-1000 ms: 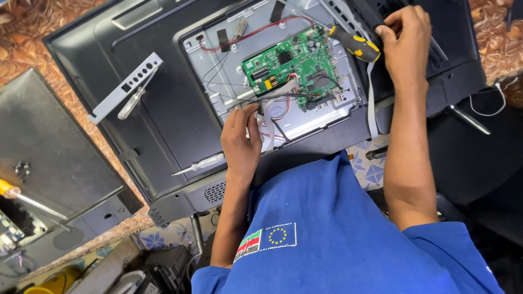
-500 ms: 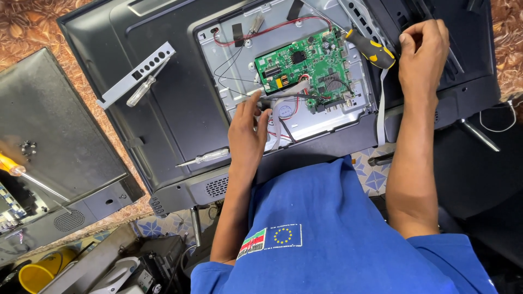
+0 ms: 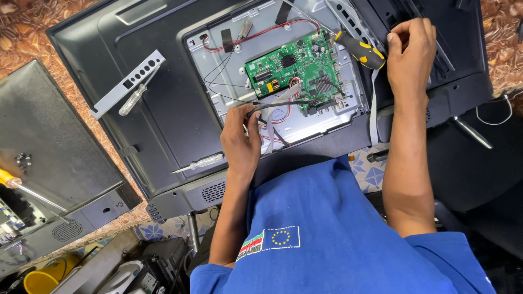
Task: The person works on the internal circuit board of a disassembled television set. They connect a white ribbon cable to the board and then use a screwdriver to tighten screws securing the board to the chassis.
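- Since the earlier frames, both hands sit higher and further right in my view, and the left hand has slid off the bare metal toward the wire bundle; much of that shift may be the head camera tilting.
- Left grip: fingers pinched closed on the dark wires just below the green circuit board, which sits screwed into the opened back of the television.
- Right hand: curled closed at the upper right edge of the set, next to the yellow-and-black screwdriver; I cannot tell whether it actually holds the handle or only rests beside it.
- Risk, as I judge it: a hard pull on the wires could tear a connector off the board or snap a thin lead.
- Risk: the screwdriver lies across the board's corner, so a nudge could scrape components.
- Risk: the clear-handled screwdriver lies near the lower edge of the panel and could roll off.
- Hidden: the wire ends under the left fingers, and the plug they belong to.
- Cut off: the top of the television, and the second screwdriver at the far left.
- Hard to make out: small dark screws on the grey cover; clutter below is blurred.
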